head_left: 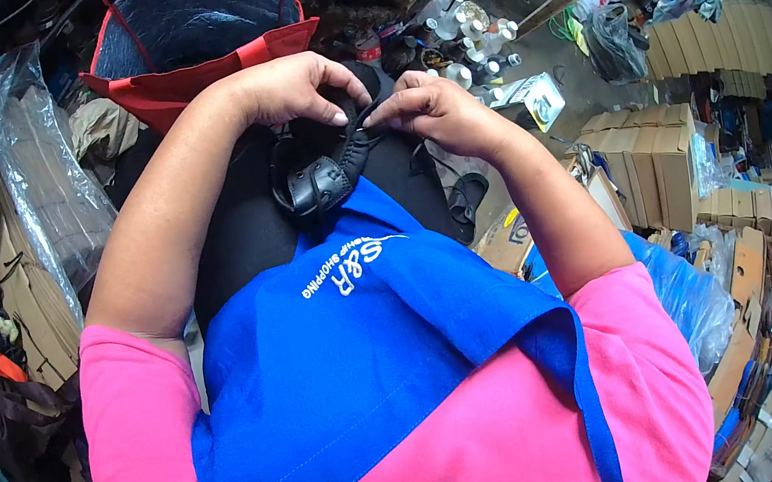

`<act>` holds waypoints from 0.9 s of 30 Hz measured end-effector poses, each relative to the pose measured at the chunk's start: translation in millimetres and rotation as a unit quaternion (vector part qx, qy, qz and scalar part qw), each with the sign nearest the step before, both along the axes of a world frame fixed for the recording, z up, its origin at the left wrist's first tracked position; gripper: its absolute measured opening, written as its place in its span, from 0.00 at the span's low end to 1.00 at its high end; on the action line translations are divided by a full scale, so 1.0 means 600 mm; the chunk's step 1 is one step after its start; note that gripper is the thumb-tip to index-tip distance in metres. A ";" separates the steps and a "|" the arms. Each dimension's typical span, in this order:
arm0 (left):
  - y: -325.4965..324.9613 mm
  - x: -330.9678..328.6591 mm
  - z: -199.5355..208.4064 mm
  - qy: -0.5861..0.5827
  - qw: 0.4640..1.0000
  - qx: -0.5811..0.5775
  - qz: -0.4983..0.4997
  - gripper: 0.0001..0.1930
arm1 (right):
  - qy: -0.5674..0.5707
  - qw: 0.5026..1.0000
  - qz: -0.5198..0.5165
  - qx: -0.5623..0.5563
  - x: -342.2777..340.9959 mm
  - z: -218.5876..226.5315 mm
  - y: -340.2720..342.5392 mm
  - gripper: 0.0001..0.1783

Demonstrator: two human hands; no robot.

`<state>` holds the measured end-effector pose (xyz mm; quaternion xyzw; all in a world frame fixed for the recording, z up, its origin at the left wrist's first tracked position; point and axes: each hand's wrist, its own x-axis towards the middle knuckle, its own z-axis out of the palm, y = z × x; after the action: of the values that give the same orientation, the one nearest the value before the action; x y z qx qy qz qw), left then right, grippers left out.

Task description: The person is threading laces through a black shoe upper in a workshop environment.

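A black shoe-like piece [321,183] lies over my lap. It has a glossy leather-looking part with small holes and a soft, gathered edge running upward. My left hand [296,91] comes in from the left, thumb and fingers pinching the dark upper edge. Opposite it, my right hand [438,109] pinches the same edge with thumb and forefinger, and the fingertips of both hands nearly meet. A dark cord or strap loops beside the piece. Whether a small tool or thread is between the fingers I cannot make out. Beneath it is my blue apron [323,350].
Ahead stands a red bag [182,80] with a silvery lining. Several plastic bottles [464,30] stand on the floor at the front right. A black sandal [468,201] lies by my right leg. Stacked cardboard [647,167] fills the right side, plastic-wrapped cardboard [45,162] the left.
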<state>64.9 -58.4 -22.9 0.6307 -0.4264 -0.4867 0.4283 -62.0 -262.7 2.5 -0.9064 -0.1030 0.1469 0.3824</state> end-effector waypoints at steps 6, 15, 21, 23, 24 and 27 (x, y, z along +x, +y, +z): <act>0.000 -0.005 -0.007 -0.036 0.999 0.011 0.015 0.18 | -0.059 0.997 -0.022 0.042 -0.012 -0.011 0.030 0.10; 0.162 -0.055 0.030 -0.352 0.917 0.072 0.171 0.12 | -0.158 0.986 0.000 -0.045 -0.037 -0.006 0.037 0.14; 0.318 -0.012 -0.008 -0.488 0.758 0.196 0.386 0.12 | -0.214 0.966 -0.019 -0.144 -0.066 -0.007 0.058 0.17; 0.299 -0.032 -0.010 -0.474 0.788 0.131 0.370 0.15 | -0.232 0.960 -0.021 -0.153 -0.077 -0.012 0.065 0.19; 0.270 -0.052 0.005 -0.458 0.814 0.064 0.352 0.19 | -0.239 0.956 -0.034 -0.165 -0.083 -0.014 0.067 0.19; 0.178 -0.126 0.039 -0.379 0.856 0.012 0.351 0.23 | -0.252 0.948 -0.043 -0.188 -0.089 -0.016 0.078 0.18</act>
<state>-11.0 48.6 0.6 0.8793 -0.3002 -0.0322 0.3684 -115.5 -215.7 -7.4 -0.9729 -0.1271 -0.0866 0.1729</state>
